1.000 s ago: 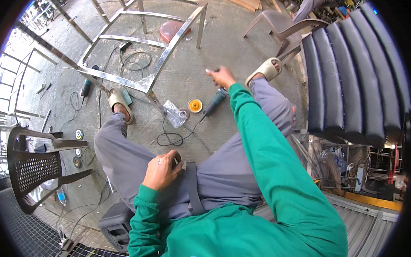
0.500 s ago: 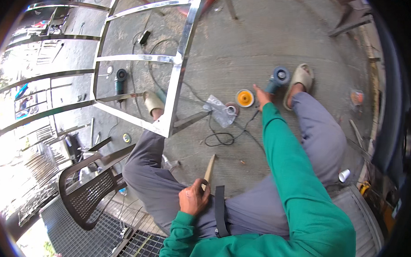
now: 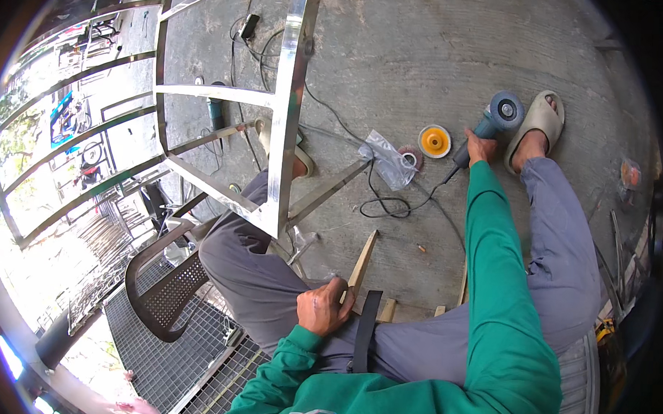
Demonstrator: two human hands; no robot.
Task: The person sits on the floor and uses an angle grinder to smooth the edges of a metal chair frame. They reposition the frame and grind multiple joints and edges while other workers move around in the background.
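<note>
Beside my right sandal, an angle grinder (image 3: 486,128) with a blue-green body and a grey disc facing up lies on the concrete floor. My right hand (image 3: 481,148) is closed around its dark rear handle, where the cord comes out. Just left of it are a round yellow disc (image 3: 434,141), a brownish abrasive disc (image 3: 411,157) and a clear plastic bag (image 3: 388,162). My left hand (image 3: 322,309) rests by my left thigh, fingers curled against a tapered wooden strip (image 3: 363,258); the strip's near end is hidden.
A shiny metal frame (image 3: 281,154) stands over my left leg, with a second grinder (image 3: 216,109) on the floor behind its bars. Cords (image 3: 386,201) loop across the floor between my feet. To the left are a dark perforated chair back (image 3: 169,295) and a wire mesh panel (image 3: 141,321).
My right hand, earlier beside the grinder with fingers extended, is now wrapped around its handle. The whole view has shifted, and my left hand stays by the wooden strip.
</note>
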